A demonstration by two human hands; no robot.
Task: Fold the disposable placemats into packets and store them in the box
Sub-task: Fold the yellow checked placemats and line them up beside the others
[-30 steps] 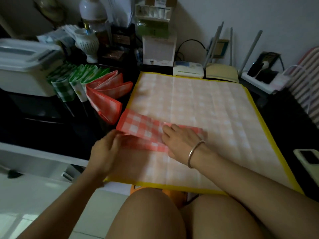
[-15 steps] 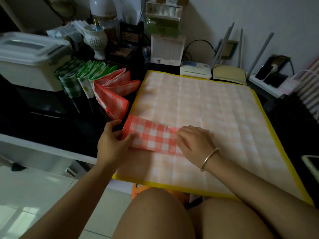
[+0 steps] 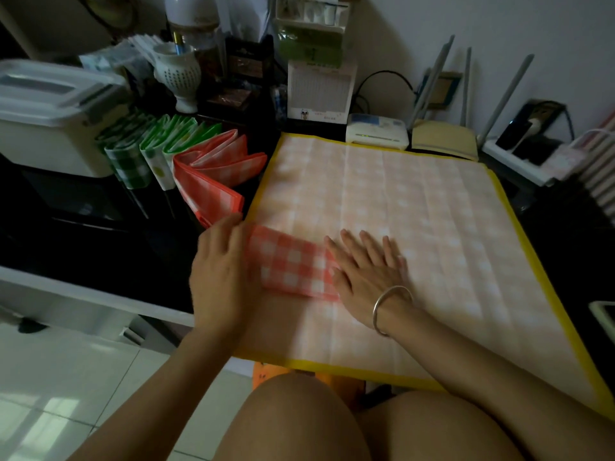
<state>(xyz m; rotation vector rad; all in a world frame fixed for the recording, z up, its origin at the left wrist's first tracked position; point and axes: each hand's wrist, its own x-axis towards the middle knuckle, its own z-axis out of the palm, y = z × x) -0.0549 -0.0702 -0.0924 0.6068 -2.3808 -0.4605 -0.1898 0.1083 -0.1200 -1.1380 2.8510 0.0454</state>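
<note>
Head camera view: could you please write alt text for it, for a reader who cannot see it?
A left hand and a right hand press a folded red-checked packet flat on a pale checked mat edged in yellow. To the left, green and red folded packets stand in a row beside a white lidded box.

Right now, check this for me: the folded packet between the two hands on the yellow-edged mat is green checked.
Not green. The head view shows the folded packet between the left hand and right hand on the yellow-edged mat is red checked; the green checked packets stand off the mat, by the white box.
</note>
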